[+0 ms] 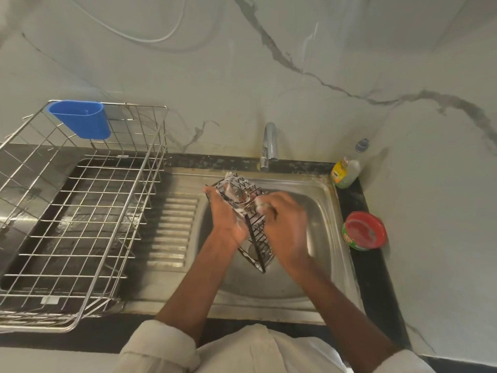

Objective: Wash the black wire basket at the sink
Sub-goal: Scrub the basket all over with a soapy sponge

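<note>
The black wire basket point(256, 249) is held tilted over the steel sink point(326, 211), covered in white foam at its far end. My left hand point(224, 214) grips its left side. My right hand point(285, 224) is on its right side with the fingers curled around something pale and soapy pressed against the wires; what it is cannot be told through the blur. The chrome tap point(269, 146) stands behind the sink, with no water visibly running.
A large steel dish rack point(80, 211) with a blue plastic cup holder point(83, 119) fills the left drainboard. A dish liquid bottle point(345, 170) and a red-topped green soap tub point(364, 230) sit on the black counter at the right. A marble wall stands behind.
</note>
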{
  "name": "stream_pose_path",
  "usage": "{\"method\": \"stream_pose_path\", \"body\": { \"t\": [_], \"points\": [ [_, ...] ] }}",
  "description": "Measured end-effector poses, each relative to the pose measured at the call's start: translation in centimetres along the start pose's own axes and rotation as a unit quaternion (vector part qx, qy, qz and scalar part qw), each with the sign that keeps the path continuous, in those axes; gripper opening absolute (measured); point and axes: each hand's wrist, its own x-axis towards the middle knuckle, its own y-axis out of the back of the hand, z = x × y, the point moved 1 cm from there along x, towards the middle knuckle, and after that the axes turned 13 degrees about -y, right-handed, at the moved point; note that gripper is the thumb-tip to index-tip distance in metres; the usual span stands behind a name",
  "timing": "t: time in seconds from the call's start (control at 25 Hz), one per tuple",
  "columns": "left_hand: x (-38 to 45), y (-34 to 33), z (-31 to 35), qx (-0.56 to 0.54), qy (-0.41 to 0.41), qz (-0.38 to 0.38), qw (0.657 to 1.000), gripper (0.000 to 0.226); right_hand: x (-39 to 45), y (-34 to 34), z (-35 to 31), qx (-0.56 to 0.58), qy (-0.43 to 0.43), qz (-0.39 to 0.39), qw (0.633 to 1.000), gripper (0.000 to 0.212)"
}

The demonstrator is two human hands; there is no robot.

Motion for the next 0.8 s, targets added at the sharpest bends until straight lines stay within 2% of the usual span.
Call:
{"method": "stream_pose_path", "body": {
  "t": [0.08, 0.2, 0.32, 0.4, 0.48, 0.56, 0.64, 0.72, 0.8],
  "points": [
    [0.3, -0.2, 0.4, -0.069, 0.012, 0.016, 0.997, 0.102, -0.6, -0.8, -0.1, 0.030, 0.059, -0.003, 0.998, 0.026],
    [0.8, 0.0, 0.3, -0.106, 0.027, 0.029, 0.994, 0.092, -0.2, -0.6, 1.2, 0.059, 0.015, 0.029, 0.998, 0.021],
    [1.0, 0.4, -0.2, -0.123, 0.030, 0.039, 0.991, 0.091, -1.7, -0.5, 0.8, 0.084, 0.040, -0.042, 0.995, 0.022],
    [1.3, 0.6, -0.4, -0.120, 0.023, 0.039, 0.992, 0.100, -1.2, -0.6, 0.0, 0.110, 0.016, -0.029, 0.993, 0.025],
    [1.5, 0.8, -0.3, -0.109, 0.009, 0.045, 0.993, 0.102, -0.5, -0.7, -0.4, 0.125, 0.029, -0.019, 0.992, 0.025],
    [1.5, 0.9, -0.1, -0.104, 0.016, 0.046, 0.993, 0.100, -0.7, -0.9, -0.8, 0.112, 0.056, -0.047, 0.991, 0.026],
    [0.7, 0.8, 0.1, -0.088, 0.023, 0.038, 0.995, 0.096, -1.2, -1.1, -1.5, 0.112, 0.033, -0.072, 0.990, 0.027],
    [0.0, 0.5, -0.2, -0.043, 0.018, 0.047, 0.998, 0.088, -0.6, -1.1, -2.2, 0.141, 0.000, -0.066, 0.988, 0.027],
    [0.1, 0.2, -0.2, -0.034, 0.012, 0.056, 0.998, 0.086, -0.5, -1.0, -1.7, 0.148, 0.014, -0.062, 0.987, 0.028]
  ]
}}
